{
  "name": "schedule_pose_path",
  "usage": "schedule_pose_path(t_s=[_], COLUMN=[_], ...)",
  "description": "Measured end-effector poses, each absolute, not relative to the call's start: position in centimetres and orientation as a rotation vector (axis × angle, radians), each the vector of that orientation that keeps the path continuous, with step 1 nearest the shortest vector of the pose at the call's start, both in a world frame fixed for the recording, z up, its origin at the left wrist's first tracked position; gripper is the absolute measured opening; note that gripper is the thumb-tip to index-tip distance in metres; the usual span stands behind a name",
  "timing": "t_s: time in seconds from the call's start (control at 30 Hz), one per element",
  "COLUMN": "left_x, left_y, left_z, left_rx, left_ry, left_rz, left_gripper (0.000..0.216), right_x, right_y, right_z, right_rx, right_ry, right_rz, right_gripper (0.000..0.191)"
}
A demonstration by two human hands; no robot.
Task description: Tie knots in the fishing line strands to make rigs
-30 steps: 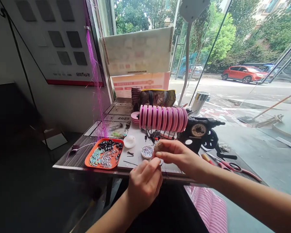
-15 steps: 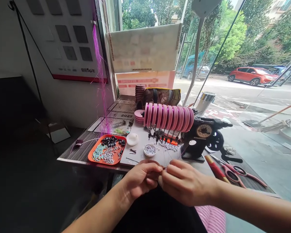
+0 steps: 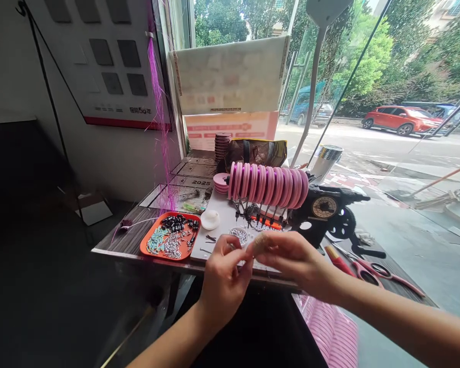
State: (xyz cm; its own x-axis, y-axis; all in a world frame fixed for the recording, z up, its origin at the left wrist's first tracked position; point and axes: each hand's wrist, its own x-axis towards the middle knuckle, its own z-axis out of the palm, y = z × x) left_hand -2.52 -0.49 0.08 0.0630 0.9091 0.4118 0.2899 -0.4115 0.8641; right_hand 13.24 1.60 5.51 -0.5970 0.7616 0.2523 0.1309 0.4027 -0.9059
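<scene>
My left hand point(image 3: 230, 273) is closed in a pinch above the front edge of the table, its fingertips meeting those of my right hand point(image 3: 285, 253). Whatever the two hands pinch between them is too small to make out. Just behind them a small white bowl point(image 3: 230, 232) of tiny pale beads is partly hidden by my fingers. Beyond it stands a black hand-cranked winder point(image 3: 324, 207) carrying a row of pink spools point(image 3: 268, 184), with small black clips and wires hanging under it.
At left lies an orange tray point(image 3: 143, 251) of black, teal and silver small parts, beside a white dish point(image 3: 210, 221). Pink-handled scissors point(image 3: 379, 270) and a red-handled tool point(image 3: 339, 260) lie at right. Purple threads point(image 3: 157, 82) hang near the wall. Packed pink spools point(image 3: 333, 332) sit below the table.
Both hands have risen slightly with their fingertips still together. My left hand has turned more upright, and my right hand's fingers have stretched out toward it.
</scene>
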Motion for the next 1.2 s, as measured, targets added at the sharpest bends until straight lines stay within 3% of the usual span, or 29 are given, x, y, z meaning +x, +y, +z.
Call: schedule_pose_path(t_s=[0.13, 0.3, 0.37, 0.47, 0.6, 0.73, 0.9, 1.03, 1.2], left_x=[-2.4, -3.0, -3.1, -2.8, -2.4, -2.4, -2.4, -2.6, -2.6], left_y=[-0.9, -0.6, -0.4, 0.0, 1.0, 1.4, 1.2, 0.6, -0.9], left_z=[-1.3, -0.3, 0.5, 1.3, 1.0, 0.5, 0.6, 0.7, -0.6], left_rx=[2.038, 2.036, 1.897, 1.369, 0.915, 0.817, 0.853, 1.051, 2.072], left_ry=[1.269, 1.081, 1.021, 1.005, 0.900, 0.862, 0.891, 0.953, 1.213], left_rz=[1.486, 1.232, 1.181, 1.033, 0.753, 0.667, 0.714, 0.863, 1.366], left_gripper=[0.021, 0.019, 0.016, 0.009, 0.006, 0.012, 0.011, 0.005, 0.013], right_x=[12.8, 13.0, 13.3, 14.1, 14.6, 14.3, 14.2, 14.2, 13.6], right_y=[3.0, 3.2, 2.5, 1.3, 0.6, 0.6, 0.6, 0.3, 1.0], right_z=[5.4, 5.3, 5.5, 5.2, 3.6, 2.2, 2.4, 3.6, 4.8], right_rx=[-0.767, -0.779, -0.760, -0.609, -0.302, -0.242, -0.254, -0.415, -0.733], right_ry=[-1.754, -1.841, -2.014, -2.426, -2.730, -2.660, -2.741, -2.709, -2.153], right_rz=[1.476, 1.430, 1.229, 0.657, -0.229, -0.501, -0.337, 0.307, 1.042], right_gripper=[0.033, 0.030, 0.023, 0.009, 0.018, 0.025, 0.023, 0.020, 0.022])
